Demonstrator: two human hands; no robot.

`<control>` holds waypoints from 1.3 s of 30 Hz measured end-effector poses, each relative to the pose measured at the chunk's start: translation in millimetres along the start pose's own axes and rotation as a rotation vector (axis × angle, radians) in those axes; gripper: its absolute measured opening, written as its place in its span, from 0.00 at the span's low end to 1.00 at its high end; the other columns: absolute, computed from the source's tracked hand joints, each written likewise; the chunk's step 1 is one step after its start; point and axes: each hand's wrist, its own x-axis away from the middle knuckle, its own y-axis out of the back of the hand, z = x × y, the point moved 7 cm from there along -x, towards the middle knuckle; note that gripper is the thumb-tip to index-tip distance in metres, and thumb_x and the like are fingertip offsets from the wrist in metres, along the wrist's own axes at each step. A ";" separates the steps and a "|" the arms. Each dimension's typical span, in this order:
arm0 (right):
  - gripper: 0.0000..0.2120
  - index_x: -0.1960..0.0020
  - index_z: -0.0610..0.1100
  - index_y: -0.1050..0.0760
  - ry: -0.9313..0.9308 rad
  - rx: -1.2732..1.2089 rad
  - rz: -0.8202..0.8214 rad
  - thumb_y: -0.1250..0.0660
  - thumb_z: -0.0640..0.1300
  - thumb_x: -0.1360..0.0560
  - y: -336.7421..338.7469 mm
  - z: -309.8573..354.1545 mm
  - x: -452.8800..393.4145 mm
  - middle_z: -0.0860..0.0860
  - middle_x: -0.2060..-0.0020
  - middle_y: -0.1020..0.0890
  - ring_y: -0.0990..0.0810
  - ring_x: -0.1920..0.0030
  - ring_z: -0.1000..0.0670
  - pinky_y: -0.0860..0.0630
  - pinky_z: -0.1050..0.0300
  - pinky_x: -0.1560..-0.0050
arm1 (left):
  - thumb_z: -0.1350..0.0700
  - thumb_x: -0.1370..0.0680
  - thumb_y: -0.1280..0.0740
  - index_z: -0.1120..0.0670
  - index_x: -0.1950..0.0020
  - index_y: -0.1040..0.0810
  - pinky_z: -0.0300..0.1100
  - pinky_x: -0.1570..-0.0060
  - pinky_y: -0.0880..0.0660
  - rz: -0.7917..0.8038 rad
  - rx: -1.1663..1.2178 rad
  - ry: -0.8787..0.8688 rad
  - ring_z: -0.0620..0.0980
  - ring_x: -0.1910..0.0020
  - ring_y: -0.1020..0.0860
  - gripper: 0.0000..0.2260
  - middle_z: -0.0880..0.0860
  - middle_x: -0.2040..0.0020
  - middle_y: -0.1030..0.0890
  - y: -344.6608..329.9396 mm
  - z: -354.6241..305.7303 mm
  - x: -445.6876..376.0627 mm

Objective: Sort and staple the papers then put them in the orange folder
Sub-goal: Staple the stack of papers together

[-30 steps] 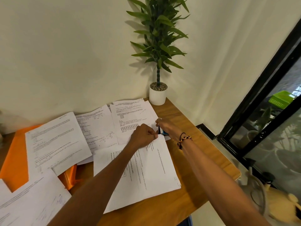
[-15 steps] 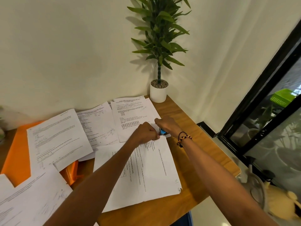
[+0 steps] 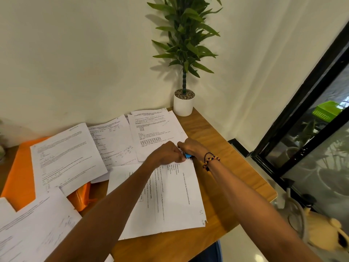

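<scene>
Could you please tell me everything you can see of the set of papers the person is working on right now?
The set of papers is white printed sheets with black text, lying flat on the wooden table, turned sideways to the person. At least two sheets overlap, slightly fanned. The near right corner is crumpled. At the far corner the left hand grips the sheets, while the right hand holds a small blue stapler there, mostly hidden. The far edge overlaps another printed sheet.
</scene>
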 end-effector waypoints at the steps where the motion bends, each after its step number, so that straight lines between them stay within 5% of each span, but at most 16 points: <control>1: 0.18 0.61 0.43 0.28 0.000 -0.005 0.002 0.42 0.53 0.19 0.0 -0.5 0.8 0.47 0.65 0.24 0.27 0.63 0.48 0.31 0.53 0.57 | 0.52 0.21 0.28 0.61 0.39 0.18 0.50 0.39 0.28 0.007 0.012 -0.007 0.57 0.41 0.20 0.16 0.59 0.44 0.17 0.5 1.4 0.1; 8: 0.19 0.64 0.41 0.31 0.021 -0.021 -0.040 0.43 0.50 0.19 -0.7 -1.1 0.4 0.46 0.68 0.27 0.31 0.68 0.49 0.34 0.52 0.63 | 0.50 0.24 0.26 0.58 0.46 0.14 0.54 0.35 0.25 0.025 0.056 -0.045 0.55 0.46 0.18 0.13 0.57 0.50 0.14 1.4 9.6 -7.7; 17: 0.25 0.59 0.42 0.27 -0.015 0.021 -0.048 0.50 0.57 0.16 -1.2 -5.8 1.6 0.41 0.58 0.19 0.22 0.61 0.46 0.24 0.49 0.55 | 0.48 0.25 0.25 0.56 0.43 0.15 0.56 0.34 0.25 0.054 0.112 -0.009 0.54 0.45 0.18 0.16 0.55 0.48 0.14 -7.3 18.1 -11.8; 27: 0.26 0.32 0.30 0.31 0.103 -0.083 -0.130 0.53 0.50 0.13 -4.4 -4.7 6.8 0.29 0.39 0.24 0.30 0.51 0.42 0.31 0.46 0.45 | 0.50 0.26 0.23 0.54 0.48 0.12 0.48 0.36 0.24 0.118 0.210 -0.003 0.52 0.47 0.16 0.11 0.52 0.52 0.12 -11.0 21.7 -16.7; 31: 0.33 0.44 0.34 0.22 0.059 -0.161 -0.183 0.53 0.61 0.15 2.6 -13.3 -0.4 0.37 0.53 0.17 0.20 0.55 0.40 0.25 0.47 0.55 | 0.53 0.26 0.23 0.56 0.46 0.13 0.41 0.43 0.24 0.080 0.298 0.011 0.52 0.46 0.17 0.12 0.54 0.50 0.13 -8.8 22.5 -20.3; 33: 0.35 0.58 0.37 0.25 0.016 -0.227 -0.216 0.51 0.67 0.18 8.3 -17.2 -3.2 0.40 0.62 0.20 0.23 0.61 0.44 0.28 0.49 0.58 | 0.54 0.26 0.23 0.57 0.46 0.13 0.40 0.46 0.24 0.073 0.335 0.020 0.51 0.48 0.17 0.11 0.54 0.49 0.13 -7.8 20.1 -19.6; 35: 0.35 0.62 0.41 0.29 -0.004 -0.261 -0.276 0.51 0.71 0.21 20.0 -18.4 -4.4 0.44 0.66 0.23 0.25 0.63 0.46 0.27 0.49 0.59 | 0.53 0.26 0.23 0.56 0.47 0.13 0.44 0.40 0.24 0.065 0.355 0.038 0.51 0.47 0.17 0.10 0.53 0.50 0.13 -8.6 21.3 -21.5; 37: 0.36 0.56 0.41 0.26 -0.036 -0.361 -0.338 0.50 0.74 0.23 35.1 -22.9 -3.7 0.46 0.64 0.21 0.22 0.63 0.47 0.19 0.46 0.53 | 0.52 0.25 0.24 0.54 0.48 0.13 0.47 0.37 0.24 0.021 0.377 0.040 0.51 0.46 0.18 0.09 0.51 0.49 0.14 -6.4 22.8 -23.9; 39: 0.34 0.39 0.39 0.27 -0.096 -0.576 -0.309 0.45 0.70 0.22 44.2 -30.7 -4.3 0.46 0.57 0.21 0.21 0.60 0.49 0.18 0.48 0.51 | 0.52 0.24 0.25 0.53 0.49 0.13 0.49 0.35 0.25 -0.027 0.430 0.037 0.52 0.44 0.19 0.08 0.51 0.47 0.15 -1.4 24.4 -25.6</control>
